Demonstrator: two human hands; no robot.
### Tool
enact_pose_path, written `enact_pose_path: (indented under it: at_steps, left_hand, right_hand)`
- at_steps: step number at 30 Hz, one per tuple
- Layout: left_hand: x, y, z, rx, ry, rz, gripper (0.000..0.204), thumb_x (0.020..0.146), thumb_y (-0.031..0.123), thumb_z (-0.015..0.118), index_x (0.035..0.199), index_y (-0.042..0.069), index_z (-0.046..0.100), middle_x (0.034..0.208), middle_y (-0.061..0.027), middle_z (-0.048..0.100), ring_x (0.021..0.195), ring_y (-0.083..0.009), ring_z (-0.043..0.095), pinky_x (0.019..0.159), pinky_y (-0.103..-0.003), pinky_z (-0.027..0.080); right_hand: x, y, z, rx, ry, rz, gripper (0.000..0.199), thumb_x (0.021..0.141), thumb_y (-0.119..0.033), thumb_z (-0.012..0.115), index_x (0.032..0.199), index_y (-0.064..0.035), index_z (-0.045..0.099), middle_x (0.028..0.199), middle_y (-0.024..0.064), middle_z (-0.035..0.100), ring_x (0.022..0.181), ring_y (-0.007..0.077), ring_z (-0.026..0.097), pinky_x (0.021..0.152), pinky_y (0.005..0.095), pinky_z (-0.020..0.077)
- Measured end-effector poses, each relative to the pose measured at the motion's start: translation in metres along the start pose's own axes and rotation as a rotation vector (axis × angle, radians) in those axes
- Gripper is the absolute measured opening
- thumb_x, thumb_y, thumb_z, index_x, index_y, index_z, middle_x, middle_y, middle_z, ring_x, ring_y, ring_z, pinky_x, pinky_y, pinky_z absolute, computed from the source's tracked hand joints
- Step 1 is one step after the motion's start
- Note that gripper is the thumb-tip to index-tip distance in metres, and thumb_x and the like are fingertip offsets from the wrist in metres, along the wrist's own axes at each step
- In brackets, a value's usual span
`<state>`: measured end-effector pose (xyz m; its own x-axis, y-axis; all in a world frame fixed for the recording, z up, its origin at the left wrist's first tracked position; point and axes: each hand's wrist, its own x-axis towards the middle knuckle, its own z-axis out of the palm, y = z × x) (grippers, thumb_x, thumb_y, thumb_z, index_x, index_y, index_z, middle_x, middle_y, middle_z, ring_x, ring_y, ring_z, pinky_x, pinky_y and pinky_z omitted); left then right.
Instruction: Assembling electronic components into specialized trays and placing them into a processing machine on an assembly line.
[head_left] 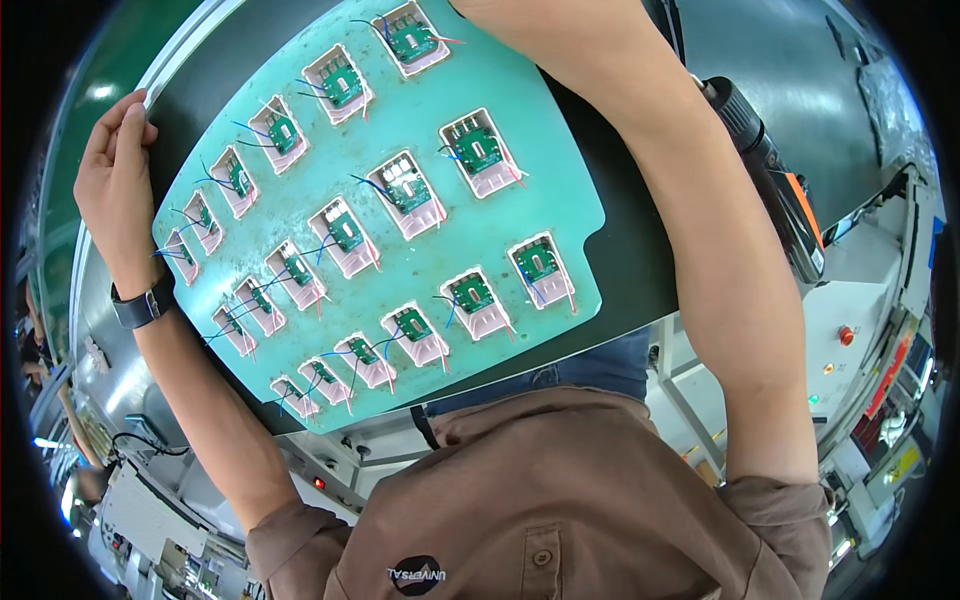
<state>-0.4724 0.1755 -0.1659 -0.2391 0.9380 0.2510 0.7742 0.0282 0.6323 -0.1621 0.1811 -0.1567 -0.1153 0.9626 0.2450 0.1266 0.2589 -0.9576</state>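
A teal tray (550,190) of circuit boards (474,147) spans centre to 11 o'clock on a dark bench (640,250). The left hand (115,190), 10 o'clock, half-curls (grip unclear); the right hand, past 12, is unseen, its state unknown. Likely positioning; next calls for steadiness.

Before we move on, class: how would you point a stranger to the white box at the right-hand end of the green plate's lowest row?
Find the large green plate, then its lowest slanting row of small white boxes. Follow it to the right-hand end. The end box lies farthest right of all, nearest the curved notch in the plate's edge.
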Motion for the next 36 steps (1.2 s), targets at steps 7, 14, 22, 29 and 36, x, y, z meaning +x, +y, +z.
enact_pose_path:
  at_steps: [7,14,22,29,36]
  left_hand:
    - [0.0,0.002,-0.007,-0.026,0.009,-0.011,0.028,0.093,0.022,0.063,0.114,0.005,0.07,0.077,0.0036,0.061,0.062,-0.0001,0.043,0.057,-0.016,0.031]
    - [0.0,0.0,0.005,-0.057,-0.003,-0.021,0.027,0.093,0.021,0.063,0.114,0.004,0.07,0.076,0.0035,0.061,0.061,0.0005,0.042,0.055,-0.016,0.029]
    - [-0.003,0.001,-0.008,-0.057,0.007,-0.031,0.027,0.093,0.02,0.063,0.114,0.004,0.07,0.076,0.0032,0.061,0.06,0.0004,0.041,0.054,-0.016,0.029]
    - [-0.039,0.062,-0.007,0.09,0.048,0.195,0.028,0.093,0.018,0.063,0.114,0.001,0.068,0.096,-0.0063,0.069,0.079,-0.0078,0.058,0.071,-0.021,0.044]
    - [-0.122,0.171,-0.005,0.043,-0.616,0.783,0.023,0.058,0.001,0.073,0.081,-0.001,0.068,0.079,-0.0127,0.061,0.069,-0.0258,0.058,0.056,-0.034,0.044]
  right_hand:
    - [-0.003,-0.013,-0.001,-0.011,0.039,-0.047,0.021,0.085,-0.01,0.057,0.076,0.0075,0.062,0.063,0.0163,0.063,0.058,0.0189,0.059,0.058,0.0332,0.0474]
    - [-0.005,-0.01,-0.007,0.038,0.047,-0.042,0.02,0.085,-0.01,0.056,0.076,0.0077,0.062,0.066,0.0204,0.064,0.061,0.0247,0.064,0.06,0.0352,0.0494]
    - [-0.001,-0.008,0.001,0.051,0.074,-0.08,0.02,0.084,-0.009,0.055,0.076,0.0082,0.062,0.068,0.0245,0.063,0.064,0.0325,0.065,0.063,0.0377,0.0507]
    - [-0.004,0.008,-0.006,0.029,0.091,-0.096,0.02,0.083,-0.008,0.055,0.076,0.0087,0.062,0.071,0.0268,0.063,0.068,0.0378,0.065,0.064,0.0395,0.0511]
    - [-0.002,0.011,0.01,0.046,0.118,-0.182,0.019,0.081,-0.008,0.055,0.075,0.008,0.063,0.073,0.0282,0.062,0.072,0.0412,0.065,0.065,0.0417,0.0516]
